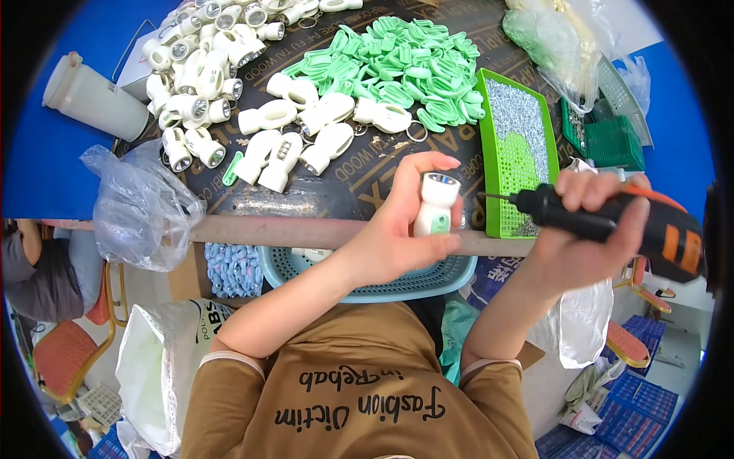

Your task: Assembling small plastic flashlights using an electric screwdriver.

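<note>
My left hand (pixel 405 206) is closed round a small white flashlight (pixel 436 197), held upright with its silver reflector on top. A light green piece sits in the flashlight's lower body. My right hand (pixel 592 206) grips a black and orange electric screwdriver (pixel 556 212), its thin bit pointing left toward the flashlight but apart from it. Behind the hands lie several loose white flashlights (pixel 329 115), a few with key rings. A large heap of light green plastic clips (pixel 413 57) lies beyond them.
A bright green tray (pixel 491 164) of small silver screws stands right of my left hand. More white flashlights (pixel 202 76) are heaped at far left, near a white plastic tub (pixel 95 96) and a clear bag (pixel 149 206). Below the table edge sits a blue-grey basket (pixel 375 289).
</note>
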`<state>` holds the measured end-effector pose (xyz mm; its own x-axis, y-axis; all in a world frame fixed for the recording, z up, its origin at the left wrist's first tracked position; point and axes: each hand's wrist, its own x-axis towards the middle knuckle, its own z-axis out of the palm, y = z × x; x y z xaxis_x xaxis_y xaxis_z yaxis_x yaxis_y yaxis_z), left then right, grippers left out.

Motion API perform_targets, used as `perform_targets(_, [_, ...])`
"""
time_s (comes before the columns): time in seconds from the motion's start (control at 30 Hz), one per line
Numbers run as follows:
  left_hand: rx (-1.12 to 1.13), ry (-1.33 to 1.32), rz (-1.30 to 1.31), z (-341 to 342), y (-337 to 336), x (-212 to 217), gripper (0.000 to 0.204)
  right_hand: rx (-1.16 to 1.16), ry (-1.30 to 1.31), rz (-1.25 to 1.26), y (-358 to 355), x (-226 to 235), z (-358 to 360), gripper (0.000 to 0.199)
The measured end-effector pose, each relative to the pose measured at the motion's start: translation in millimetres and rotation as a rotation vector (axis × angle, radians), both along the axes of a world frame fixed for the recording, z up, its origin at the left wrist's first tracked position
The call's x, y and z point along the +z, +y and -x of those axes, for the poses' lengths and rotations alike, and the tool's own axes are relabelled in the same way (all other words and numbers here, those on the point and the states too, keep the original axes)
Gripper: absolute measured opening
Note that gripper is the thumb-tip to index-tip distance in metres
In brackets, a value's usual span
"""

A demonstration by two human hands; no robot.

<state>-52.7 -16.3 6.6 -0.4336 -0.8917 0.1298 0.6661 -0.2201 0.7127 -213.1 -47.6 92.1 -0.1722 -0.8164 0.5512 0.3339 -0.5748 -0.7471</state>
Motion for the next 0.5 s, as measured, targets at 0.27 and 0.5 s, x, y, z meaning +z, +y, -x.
perform_targets(0.27, [-0.002,-0.004,0.054,-10.0,18.7,41.8,0.090,-0.451,0.304,0.122,-18.6,-57.5,6.2,0.064])
perform_targets(0.5, [-0.225,0.094,-0.134,-18.7,19.1,50.9,0.094,-0.557,0.756,0.317,53.8,-36.5,5.3,0.029])
